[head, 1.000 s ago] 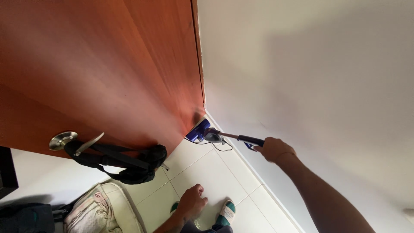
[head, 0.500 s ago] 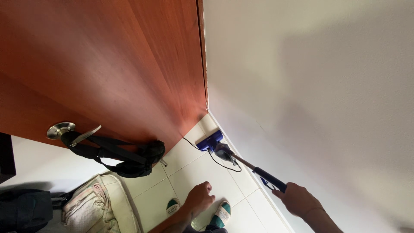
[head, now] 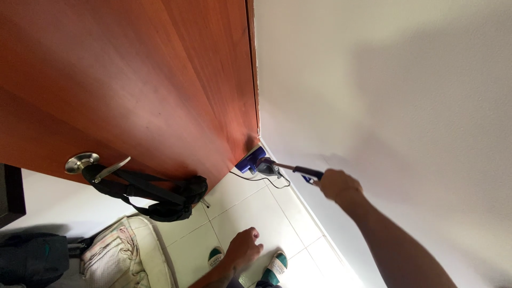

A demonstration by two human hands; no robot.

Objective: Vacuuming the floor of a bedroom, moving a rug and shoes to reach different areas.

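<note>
Since half a second ago our right hand [head: 337, 185] has pushed the floor sweeper [head: 256, 162] forward from mid-floor into the corner at centre frame, where the wooden door [head: 133, 80] meets the white wall [head: 400, 106]. Our fingers are wrapped closed around its handle, so this stroke reaches the floor's corner. Our left hand [head: 242, 249] hangs loosely curled and empty at lower centre, above our sandals [head: 277, 265].

A reddish-brown door [head: 149, 80] is seen at upper left, a white wall [head: 400, 96] at right. A blue vacuum head [head: 250, 160] is shown mid-frame, pale cream tiles [head: 266, 213] and green-and-white slippers [head: 277, 265] below.
</note>
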